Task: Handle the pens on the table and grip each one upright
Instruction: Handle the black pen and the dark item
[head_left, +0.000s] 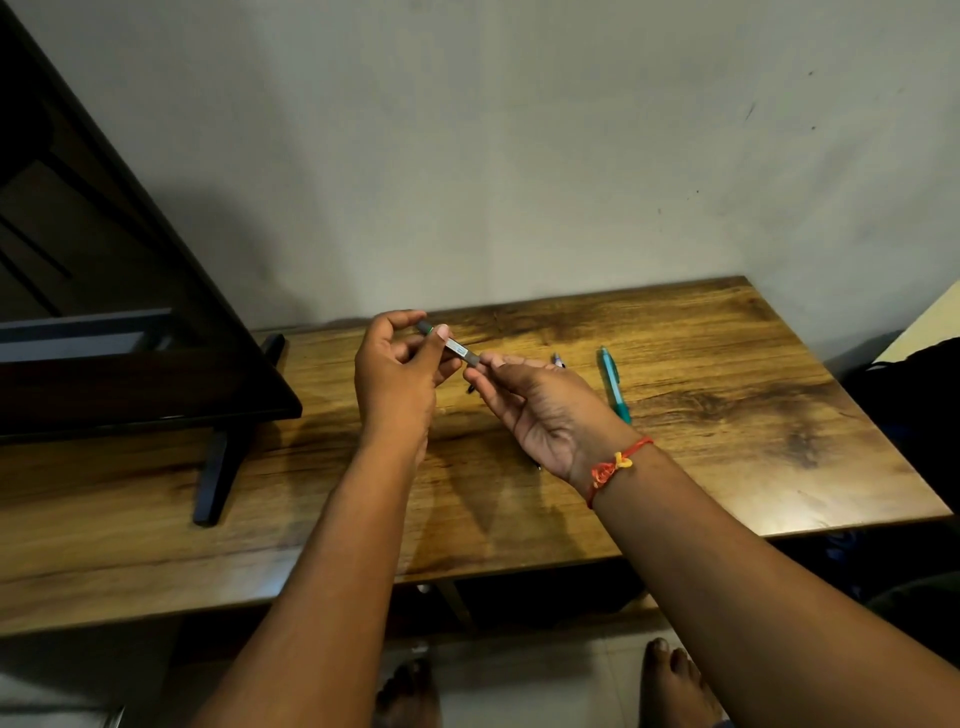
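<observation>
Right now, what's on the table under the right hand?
A pen tip pokes out beyond the right hand, on the table beside the teal pen. The barrel is covered by the hand, so any others there are hidden.

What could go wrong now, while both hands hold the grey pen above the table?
1. The grey pen is slanted, not upright. The left hand grips one end and the right hand only pinches the other, so it may slip when turned.
2. The right hand is above a partly hidden pen and near the teal pen on the table; lowering it could knock them.
</observation>
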